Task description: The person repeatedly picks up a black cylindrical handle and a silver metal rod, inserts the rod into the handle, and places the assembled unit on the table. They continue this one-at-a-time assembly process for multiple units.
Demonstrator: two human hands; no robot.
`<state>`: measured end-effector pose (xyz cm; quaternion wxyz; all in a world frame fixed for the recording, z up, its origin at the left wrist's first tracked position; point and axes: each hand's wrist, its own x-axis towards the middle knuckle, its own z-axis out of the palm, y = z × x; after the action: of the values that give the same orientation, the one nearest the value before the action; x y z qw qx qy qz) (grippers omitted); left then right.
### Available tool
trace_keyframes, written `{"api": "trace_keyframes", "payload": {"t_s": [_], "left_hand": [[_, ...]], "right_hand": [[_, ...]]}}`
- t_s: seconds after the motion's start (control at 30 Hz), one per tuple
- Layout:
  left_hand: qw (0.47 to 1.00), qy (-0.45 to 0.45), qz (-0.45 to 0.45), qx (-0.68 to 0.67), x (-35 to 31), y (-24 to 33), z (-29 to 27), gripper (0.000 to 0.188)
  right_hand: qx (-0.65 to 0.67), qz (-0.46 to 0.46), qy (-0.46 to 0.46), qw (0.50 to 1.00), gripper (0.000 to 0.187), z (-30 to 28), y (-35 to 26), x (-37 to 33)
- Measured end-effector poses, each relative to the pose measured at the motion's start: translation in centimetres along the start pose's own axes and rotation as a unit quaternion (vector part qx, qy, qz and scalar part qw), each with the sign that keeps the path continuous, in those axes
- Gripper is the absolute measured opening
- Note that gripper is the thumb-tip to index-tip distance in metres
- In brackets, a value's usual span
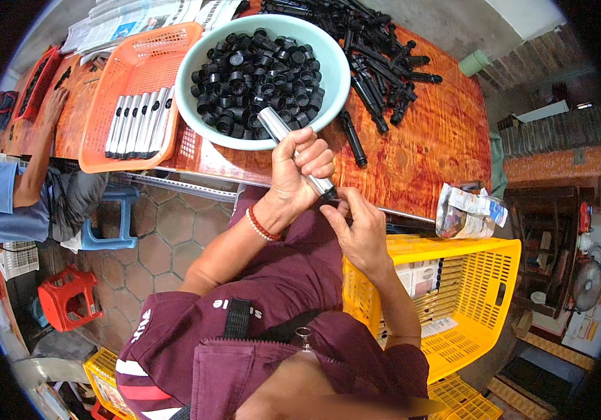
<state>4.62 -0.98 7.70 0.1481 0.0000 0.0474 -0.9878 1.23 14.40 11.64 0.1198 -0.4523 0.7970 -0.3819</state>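
My left hand, with a beaded bracelet on its wrist, is wrapped round a silver tube. The tube slants, its upper end over the near rim of a pale green basin. At the tube's lower end is a black part, where the thumb and fingers of my right hand are pinched; what they grip there is mostly hidden. Many small black caps fill the basin. Left of it, an orange plastic basket holds a row of several silver tubes with black ends.
Black tubular parts are heaped at the back right of the reddish wooden table. A yellow crate with gold-coloured rods stands by my right arm. A bag sits at the table corner. Another person's arm rests at the left.
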Motion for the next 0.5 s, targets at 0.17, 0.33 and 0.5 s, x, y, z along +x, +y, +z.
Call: {"api": "trace_keyframes", "payload": {"t_s": [0.17, 0.33, 0.5], "left_hand": [[0.999, 0.0, -0.012, 0.029, -0.1, -0.4, -0.2, 0.035], [0.999, 0.006, -0.012, 0.045, -0.3, -0.7, -0.9, 0.036], [0.996, 0.018, -0.013, 0.086, -0.3, -0.9, -1.2, 0.038]], "right_hand": [[-0.023, -0.025, 0.019, 0.999, 0.025, 1.2, 0.5, 0.1], [-0.04, 0.004, 0.004, 0.999, 0.024, 1.7, 0.7, -0.3], [-0.022, 0.009, 0.002, 1.0, 0.026, 2.6, 1.9, -0.8]]}}
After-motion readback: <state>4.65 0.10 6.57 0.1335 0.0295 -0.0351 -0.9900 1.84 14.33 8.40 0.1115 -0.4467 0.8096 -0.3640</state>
